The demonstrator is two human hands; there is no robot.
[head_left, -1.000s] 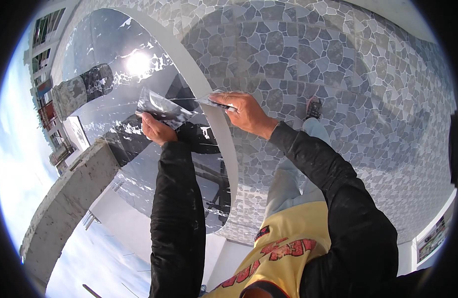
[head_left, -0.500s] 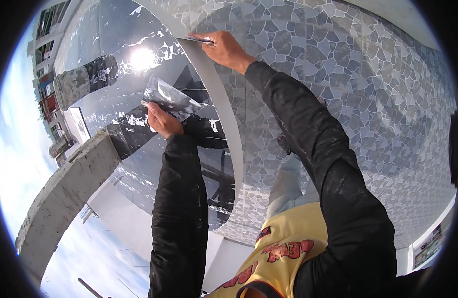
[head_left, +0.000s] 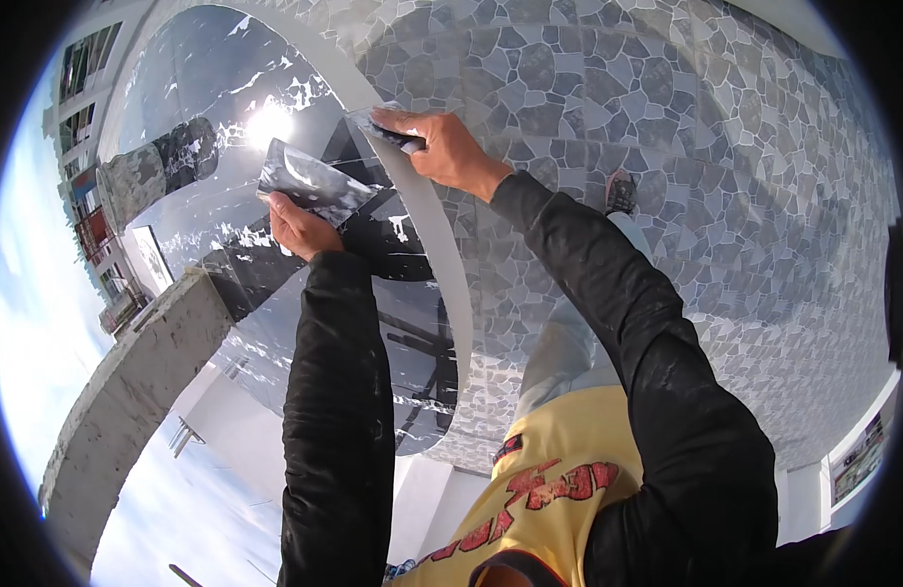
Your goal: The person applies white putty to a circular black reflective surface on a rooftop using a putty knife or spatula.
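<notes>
My left hand is closed on the edge of a flat, shiny rectangular plate with pale smears on it, held tilted above a dark glossy surface. In my right hand is a putty knife with a dark handle. Its blade lies at the pale curved rim of that surface; whether it touches is hard to tell. The dark glossy surface has white streaks and mirrors the sun. Both hands are apart, the plate left of the knife.
Grey stone-pattern tiles cover the floor, where a shoe shows. A curved concrete beam meets the glossy surface at the left. A mottled round post stands beyond. Buildings and sky lie at far left.
My right hand has come back towards me along the curved rim with the putty knife. My left hand and the plate have shifted slightly left. The shoe shows more clearly.
</notes>
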